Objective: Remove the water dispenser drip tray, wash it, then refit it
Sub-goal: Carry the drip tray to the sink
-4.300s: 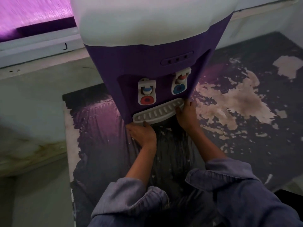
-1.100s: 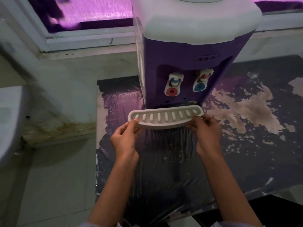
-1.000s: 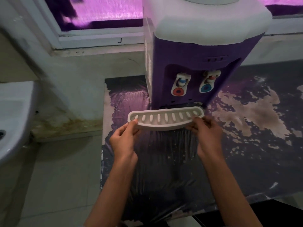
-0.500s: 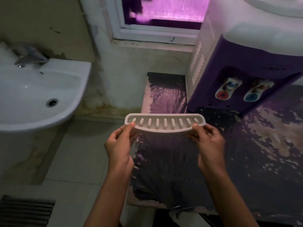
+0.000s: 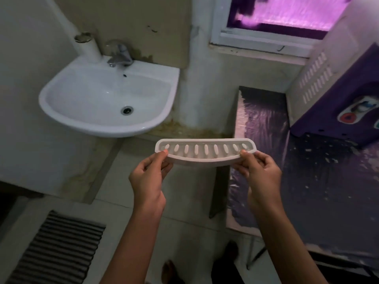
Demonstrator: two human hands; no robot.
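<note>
Head camera view: a person carries a white slotted drip tray [image 5: 205, 153] at chest height, the left hand [image 5: 148, 177] pinching its left end and the right hand [image 5: 260, 174] pinching its right end, thumbs on the rim and fingers curled beneath, so each grip is closed on the tray. Seconds ago the tray sat seated under the taps of the purple water dispenser [image 5: 346, 95]; about a second ago it was just clear of its slot, held directly in front of the machine. Now the view has swung left, the dispenser has slid to the right edge of the frame on its dark, peeling tabletop [image 5: 320, 181], and a white wall-mounted sink [image 5: 155, 121] with a chrome tap [image 5: 120, 56] has come into sight at upper left. The tray hangs in the air above the tiled floor [image 5: 184, 212], between sink and tabletop, touching neither, slots facing up and held roughly level. A striped mat [image 5: 57, 249] lies on the floor at lower left. Removal, the first part of the job, appears complete, and the turn toward the basin suggests washing comes next. The tap looks shut, with no water running, so one hand will likely have to leave the tray to open it, leaving the other to hold the tray alone.
</note>
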